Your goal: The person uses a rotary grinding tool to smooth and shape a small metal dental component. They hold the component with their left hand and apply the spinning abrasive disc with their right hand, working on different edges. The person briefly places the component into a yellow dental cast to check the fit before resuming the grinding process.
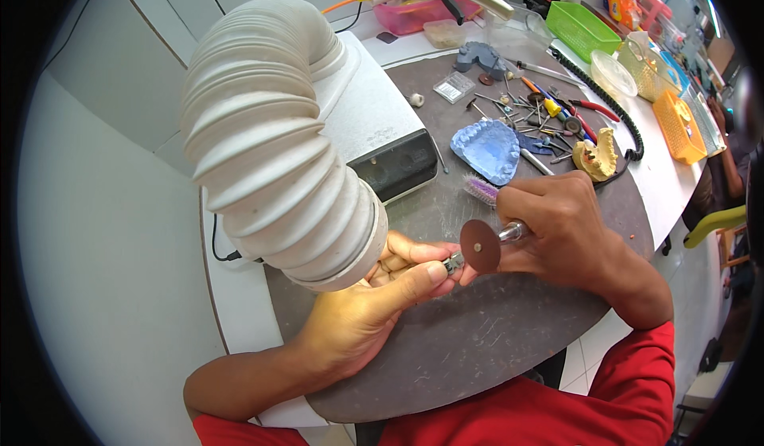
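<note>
My left hand (390, 287) is closed, thumb and fingertips pinching a small grey metal dental casting (454, 264). My right hand (557, 219) is wrapped round a rotary handpiece (513, 232) with a thin brown cutting disc (481, 246) at its tip. The disc stands right beside the casting; whether they touch I cannot tell. Fingertips of both hands come close together under the disc. A brush with purple and white bristles (481, 190) sticks out past my right hand, which hides the rest of it. Just beyond lies a blue dental mould (486, 151).
A ribbed white suction hose (270, 144) arches down close over my left hand from a white box (378, 88). Burs, pliers (595, 109) and a yellowish tooth model (595, 156) crowd the far right of the grey bench (477, 327). A coiled black cord (613, 96) runs behind them.
</note>
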The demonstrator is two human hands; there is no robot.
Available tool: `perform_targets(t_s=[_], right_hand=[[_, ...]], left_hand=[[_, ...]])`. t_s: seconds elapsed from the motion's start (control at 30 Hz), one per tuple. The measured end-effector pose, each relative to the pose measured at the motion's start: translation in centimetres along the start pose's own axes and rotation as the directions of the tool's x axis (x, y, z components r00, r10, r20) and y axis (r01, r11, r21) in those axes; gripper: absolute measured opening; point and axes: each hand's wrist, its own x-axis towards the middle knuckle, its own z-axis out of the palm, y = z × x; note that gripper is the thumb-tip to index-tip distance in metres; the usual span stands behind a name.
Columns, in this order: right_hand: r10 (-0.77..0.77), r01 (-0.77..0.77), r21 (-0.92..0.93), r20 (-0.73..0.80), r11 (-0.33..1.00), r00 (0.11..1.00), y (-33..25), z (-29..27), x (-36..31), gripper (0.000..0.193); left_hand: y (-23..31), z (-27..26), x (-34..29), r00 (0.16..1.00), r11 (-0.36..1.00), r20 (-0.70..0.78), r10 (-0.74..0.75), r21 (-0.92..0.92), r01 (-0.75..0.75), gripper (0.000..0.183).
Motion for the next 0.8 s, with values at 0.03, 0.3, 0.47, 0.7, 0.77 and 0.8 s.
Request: perform_targets(t_s=[0.03,0.3,0.47,0.7,0.77,0.8], right_hand=[[0.009,-0.009,0.007,-0.018,1.000,1.000,0.06,-0.18,0.01,0.049],[0.016,-0.016,-0.005,-0.008,1.000,1.000,0.12,-0.39,0.03,0.046],[0.012,-0.012,-0.012,-0.012,1.000,1.000,0.06,-0.37,0.10,0.048],[-0.013,0.013,-0.007,-0.022,1.000,1.000,-0.01,-0.28,0.00,0.052],[-0.007,0.007,-0.005,0.007,1.000,1.000,-0.02,-0.31,-0.02,0.054],[-0.009,0.009,-0.005,0.011,1.000,1.000,0.02,-0.28,-0.03,0.054]], left_hand=[[-0.43,-0.27,0.03,1.000,1.000,0.001,0.031,0.001,-0.031,0.011],[-1.11,-0.32,0.14,0.995,0.995,0.029,0.097,-0.010,-0.097,0.014],[-0.56,0.00,-0.03,0.998,0.998,0.012,0.060,0.010,-0.060,0.012],[-0.23,-0.17,-0.19,1.000,1.000,0.029,-0.012,0.015,0.011,0.015],[-0.25,-0.22,-0.20,0.999,1.000,0.033,-0.019,0.005,0.019,0.015],[-0.24,-0.20,-0.18,0.999,1.000,0.029,-0.023,0.004,0.022,0.015]])
